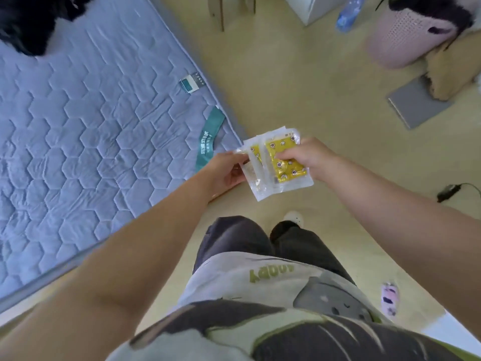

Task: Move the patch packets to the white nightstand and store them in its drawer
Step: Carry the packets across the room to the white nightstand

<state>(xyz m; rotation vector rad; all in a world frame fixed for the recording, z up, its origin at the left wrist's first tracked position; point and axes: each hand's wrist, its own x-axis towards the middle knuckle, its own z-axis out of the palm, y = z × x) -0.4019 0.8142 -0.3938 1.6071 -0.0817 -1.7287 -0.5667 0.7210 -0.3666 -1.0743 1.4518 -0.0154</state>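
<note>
I hold a small stack of patch packets (276,165) in front of me above the floor, just off the corner of the bed. They are clear and white sachets with yellow star-printed patches inside. My left hand (226,170) pinches the stack's left edge. My right hand (307,157) grips the top packet from the right, thumb on its yellow face. A white piece of furniture (312,9) stands at the top of the view, cut off; I cannot tell whether it is the nightstand, and no drawer shows.
A blue quilted mattress (91,126) fills the left, with a dark fluffy thing (31,19) at its far corner. On the beige floor lie a grey notebook (419,105), a pink basket (406,37), a blue plastic bottle (347,14), a black charger (447,191) and wooden chair legs (221,11).
</note>
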